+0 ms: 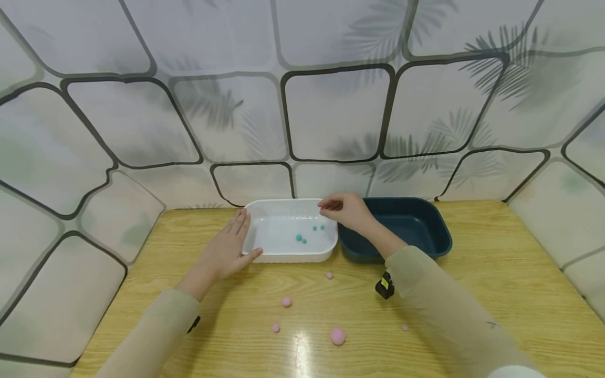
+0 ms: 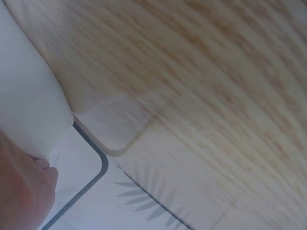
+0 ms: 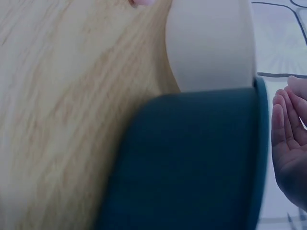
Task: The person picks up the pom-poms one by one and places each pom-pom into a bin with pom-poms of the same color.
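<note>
My left hand (image 1: 224,251) rests on the left end of the white dish (image 1: 282,258), its fingers straight along the rim and the thumb at the near edge. Over the dish's far right corner is my right hand (image 1: 347,212), thumb and fingertips drawn together. Whether anything small lies between those tips is hidden, and in the right wrist view the right hand (image 3: 290,143) shows nothing between them either. Several small turquoise balls (image 1: 299,238) lie inside the white dish, below the right hand. A dark blue dish (image 1: 441,239) stands directly to the right, beneath the right forearm.
Several pink balls of different sizes lie scattered on the wooden table (image 1: 227,325) in front of the dishes, the largest pink ball (image 1: 337,336) near the front. A patterned cloth wall (image 1: 335,115) rises behind the dishes and on both sides.
</note>
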### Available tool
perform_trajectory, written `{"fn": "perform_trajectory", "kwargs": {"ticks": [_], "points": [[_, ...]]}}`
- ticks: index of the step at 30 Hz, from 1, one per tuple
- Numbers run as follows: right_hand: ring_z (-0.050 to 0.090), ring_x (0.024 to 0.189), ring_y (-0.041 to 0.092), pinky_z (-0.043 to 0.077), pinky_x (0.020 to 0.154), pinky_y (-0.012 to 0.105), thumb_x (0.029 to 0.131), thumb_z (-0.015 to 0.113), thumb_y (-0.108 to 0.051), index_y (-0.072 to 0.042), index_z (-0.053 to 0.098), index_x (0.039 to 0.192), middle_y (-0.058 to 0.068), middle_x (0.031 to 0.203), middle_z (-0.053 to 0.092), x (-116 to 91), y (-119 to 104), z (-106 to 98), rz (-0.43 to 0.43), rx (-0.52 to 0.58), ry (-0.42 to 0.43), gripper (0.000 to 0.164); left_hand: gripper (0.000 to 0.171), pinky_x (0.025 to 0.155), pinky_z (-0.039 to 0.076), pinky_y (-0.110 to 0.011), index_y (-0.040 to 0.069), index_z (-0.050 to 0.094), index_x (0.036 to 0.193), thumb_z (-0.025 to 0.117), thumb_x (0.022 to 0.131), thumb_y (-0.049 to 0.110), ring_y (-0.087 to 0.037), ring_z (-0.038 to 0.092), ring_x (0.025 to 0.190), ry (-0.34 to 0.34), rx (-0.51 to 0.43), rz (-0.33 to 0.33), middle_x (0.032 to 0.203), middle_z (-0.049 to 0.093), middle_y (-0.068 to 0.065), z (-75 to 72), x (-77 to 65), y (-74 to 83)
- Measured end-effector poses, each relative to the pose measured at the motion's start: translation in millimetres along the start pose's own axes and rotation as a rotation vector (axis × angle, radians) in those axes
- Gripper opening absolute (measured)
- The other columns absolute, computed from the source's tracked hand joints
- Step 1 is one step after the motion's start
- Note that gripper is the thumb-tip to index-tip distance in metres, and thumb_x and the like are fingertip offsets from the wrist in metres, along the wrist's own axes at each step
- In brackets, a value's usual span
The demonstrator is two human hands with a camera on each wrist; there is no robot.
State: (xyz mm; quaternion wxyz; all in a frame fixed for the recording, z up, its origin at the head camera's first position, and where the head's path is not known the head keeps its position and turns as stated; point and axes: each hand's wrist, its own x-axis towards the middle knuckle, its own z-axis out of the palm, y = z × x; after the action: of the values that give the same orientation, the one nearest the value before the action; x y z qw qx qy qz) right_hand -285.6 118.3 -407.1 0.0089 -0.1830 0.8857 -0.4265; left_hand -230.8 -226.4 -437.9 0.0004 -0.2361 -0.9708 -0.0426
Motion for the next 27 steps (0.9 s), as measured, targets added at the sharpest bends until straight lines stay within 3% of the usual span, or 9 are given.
{"fn": "perform_trajectory", "kwargs": {"ticks": [10, 18, 27], "points": [[0.073, 0.1, 0.03, 0.063, 0.088, 0.045, 0.1, 0.075, -0.016, -0.005, 0.079, 0.123, 0.015, 0.114, 0.079, -12, 2, -23, -0.013, -0.025, 0.023, 0.026, 0.099, 0.136, 0.019, -0.052, -0.01, 0.012, 0.166, 0.05, 0.106, 0.06, -0.041, 0.01, 0.166, 0.002, 0.001, 0.003, 0.176, 0.008, -0.026, 2.8, -0.3, -1.2], [0.074, 0.103, 0.033, 0.064, 0.085, 0.046, 0.101, 0.074, -0.017, -0.002, 0.076, 0.128, 0.017, 0.119, 0.078, -30, 13, -53, -0.003, -0.058, 0.015, 0.03, 0.099, 0.135, 0.019, -0.052, -0.011, 0.013, 0.165, 0.051, 0.106, 0.06, -0.043, 0.012, 0.165, 0.006, 0.004, 0.013, 0.176, 0.008, -0.027, 2.3, -0.4, -0.6], [0.073, 0.113, 0.037, 0.061, 0.098, 0.054, 0.103, 0.072, -0.019, 0.001, 0.069, 0.136, 0.022, 0.129, 0.074, -57, 26, -88, -0.002, -0.16, 0.028, 0.039, 0.099, 0.135, 0.02, -0.053, -0.011, 0.013, 0.165, 0.052, 0.106, 0.058, -0.044, 0.013, 0.165, 0.012, 0.005, 0.01, 0.175, 0.009, -0.028, 3.6, -0.8, -1.5]]}}
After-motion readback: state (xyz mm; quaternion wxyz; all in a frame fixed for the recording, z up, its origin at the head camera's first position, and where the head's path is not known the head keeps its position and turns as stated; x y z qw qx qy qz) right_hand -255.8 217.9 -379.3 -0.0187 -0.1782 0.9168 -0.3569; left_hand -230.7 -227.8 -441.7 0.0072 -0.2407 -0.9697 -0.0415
